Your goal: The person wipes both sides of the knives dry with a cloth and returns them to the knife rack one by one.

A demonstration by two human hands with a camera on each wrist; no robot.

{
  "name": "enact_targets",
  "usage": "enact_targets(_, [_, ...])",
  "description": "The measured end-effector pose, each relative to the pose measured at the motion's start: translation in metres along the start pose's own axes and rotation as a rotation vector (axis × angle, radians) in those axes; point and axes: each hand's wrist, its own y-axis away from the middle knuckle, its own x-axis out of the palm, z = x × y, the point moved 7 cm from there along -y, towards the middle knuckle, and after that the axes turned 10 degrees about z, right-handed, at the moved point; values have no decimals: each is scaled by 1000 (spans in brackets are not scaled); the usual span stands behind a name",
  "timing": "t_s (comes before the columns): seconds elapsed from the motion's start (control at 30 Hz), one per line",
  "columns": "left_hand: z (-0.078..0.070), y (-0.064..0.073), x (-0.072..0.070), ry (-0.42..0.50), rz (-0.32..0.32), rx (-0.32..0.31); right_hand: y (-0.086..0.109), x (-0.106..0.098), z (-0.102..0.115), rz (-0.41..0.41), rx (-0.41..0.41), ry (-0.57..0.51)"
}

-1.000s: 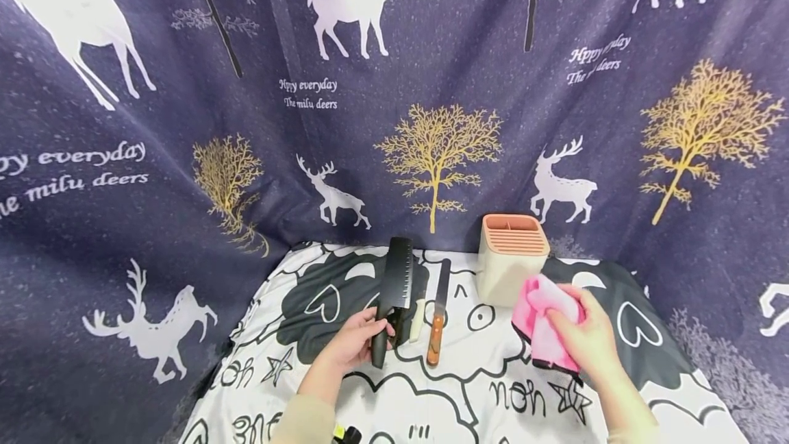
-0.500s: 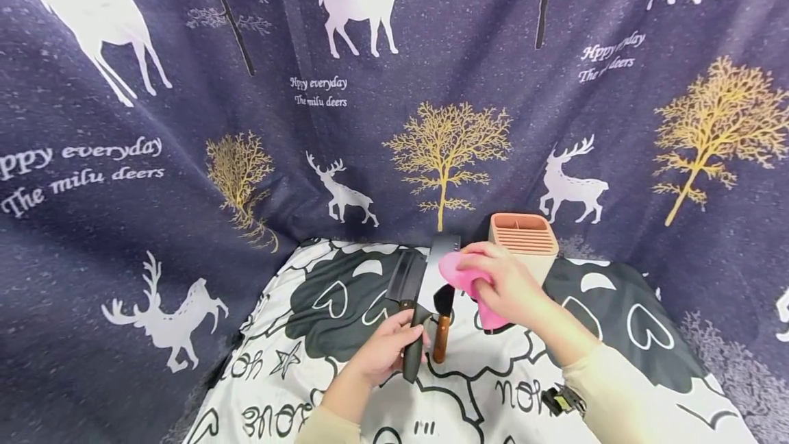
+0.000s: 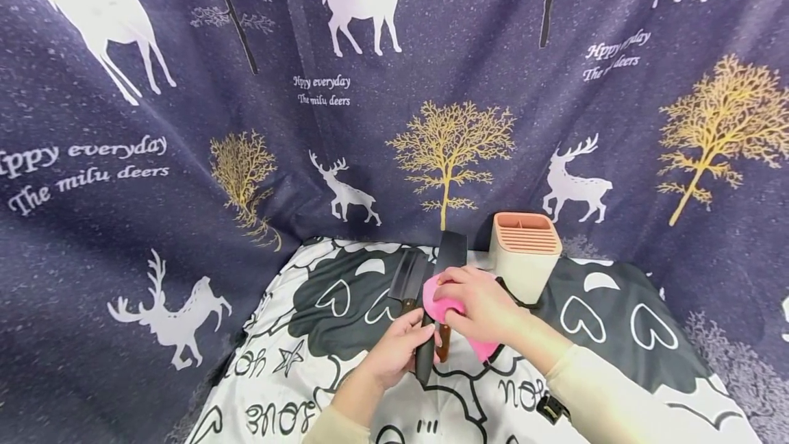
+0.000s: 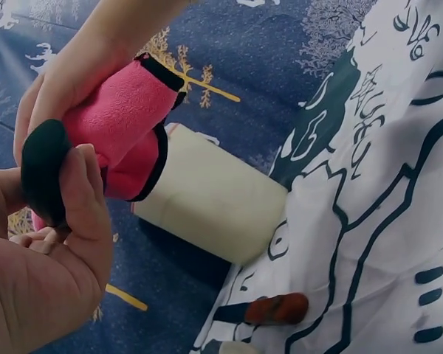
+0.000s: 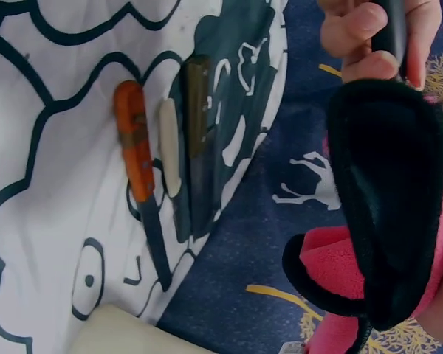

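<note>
In the head view my left hand (image 3: pixel 397 351) grips the black handle (image 3: pixel 424 360) of a cleaver, held up over the bedding with its dark blade (image 3: pixel 454 247) pointing away. My right hand (image 3: pixel 483 303) holds a folded pink cloth (image 3: pixel 437 305) with black edging against the blade near the handle; cloth and hand hide part of the blade. Up close in the left wrist view, the fingers curl round the dark handle (image 4: pixel 46 171). The cloth's black underside (image 5: pixel 387 199) faces the right wrist camera.
A cream knife block (image 3: pixel 527 269) with a slotted orange top stands at back right. On the patterned cover lie an orange-brown wooden-handled knife (image 5: pixel 135 144), a slim pale-handled piece (image 5: pixel 169 147) and a broad-bladed knife with a brown handle (image 5: pixel 198 103). A dark curtain hangs behind.
The left hand has brought the cleaver to the right. The right hand has moved left from in front of the knife block, laid the pink cloth on the blade, then slid down toward the handle.
</note>
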Motion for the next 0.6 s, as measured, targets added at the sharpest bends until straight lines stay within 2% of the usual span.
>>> enact_targets(0.2, [3,5,4,-3,-2,11,5,3,2,3,12,20])
enact_targets(0.37, [2,6,7,8,4,82,4,2,0,-11,21,31])
enact_targets(0.47, [3,6,7,29,-19,105,1,3,-3,5,38,48])
enact_targets(0.6, [6,6,7,57,-69,96,-5,2,-8,31,65,54])
